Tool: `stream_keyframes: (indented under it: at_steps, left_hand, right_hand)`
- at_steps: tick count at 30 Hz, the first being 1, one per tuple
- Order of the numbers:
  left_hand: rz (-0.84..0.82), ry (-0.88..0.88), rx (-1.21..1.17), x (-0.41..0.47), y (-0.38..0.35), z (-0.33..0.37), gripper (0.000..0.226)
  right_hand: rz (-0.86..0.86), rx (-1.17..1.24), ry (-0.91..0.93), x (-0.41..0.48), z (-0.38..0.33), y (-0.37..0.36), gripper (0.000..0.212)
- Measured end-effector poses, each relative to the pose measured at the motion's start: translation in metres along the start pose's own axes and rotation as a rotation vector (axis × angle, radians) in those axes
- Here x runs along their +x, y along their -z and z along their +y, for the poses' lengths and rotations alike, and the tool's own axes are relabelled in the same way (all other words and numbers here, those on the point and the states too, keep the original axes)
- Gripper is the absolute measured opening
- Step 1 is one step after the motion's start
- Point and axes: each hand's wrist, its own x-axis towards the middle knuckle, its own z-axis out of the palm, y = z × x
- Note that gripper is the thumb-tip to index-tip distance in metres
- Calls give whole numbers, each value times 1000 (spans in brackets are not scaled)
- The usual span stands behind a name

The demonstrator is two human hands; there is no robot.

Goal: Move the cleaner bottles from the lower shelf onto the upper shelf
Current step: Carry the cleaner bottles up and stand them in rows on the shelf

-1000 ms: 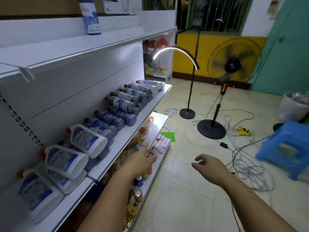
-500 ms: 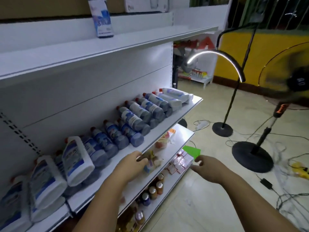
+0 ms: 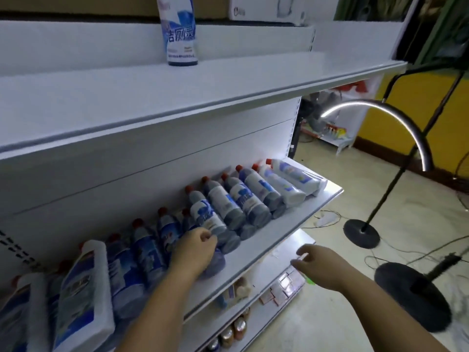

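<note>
Has moved the left hand (image 3: 195, 252) up onto the lower shelf (image 3: 286, 219), fingers (image 3: 206, 237) curling round a lying cleaner bottle (image 3: 215, 262). Holds the right hand (image 3: 317, 262) nearby, fingers loosely spread, empty. Suggests another lift to the upper shelf (image 3: 228, 82).

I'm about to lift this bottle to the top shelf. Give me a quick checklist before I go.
1. Left hand on a bottle: ok, the fingers curl over it on the lower shelf.
2. Grip closed underneath: cannot tell, the hand hides the thumb.
3. Lift path clear: not ok, a neighbouring bottle lies stacked right beside the fingers and might roll.
4. Room on the upper shelf: ok, only one standing bottle shows there.
5. Right hand free to help: ok, it is open, holds nothing and hovers in front of the shelves.
</note>
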Motion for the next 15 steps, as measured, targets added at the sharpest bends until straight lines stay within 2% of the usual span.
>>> stream_keyframes:
  at_steps: [2, 5, 8, 12, 13, 15]
  left_hand:
    - [98, -1, 3, 22, 4, 10, 11]
    - [123, 60, 14, 42, 8, 15, 11]
    - [171, 151, -26, 51, -2, 14, 36]
    - [214, 321, -242, 58, -28, 19, 80]
    - [216, 362, -247, 58, -33, 22, 84]
    - [222, 431, -236, 60, -32, 29, 75]
  right_hand:
    - [67, 4, -7, 15, 5, 13, 43]
    - [94, 24, 26, 34, -4, 16, 39]
    - [154, 21, 131, 63, -29, 21, 32]
    - [150, 13, 300, 101, -70, 30, 26]
    - [128, -6, 349, 106, -80, 31, 26]
    - [88, -90, 431, 117, -99, 30, 27]
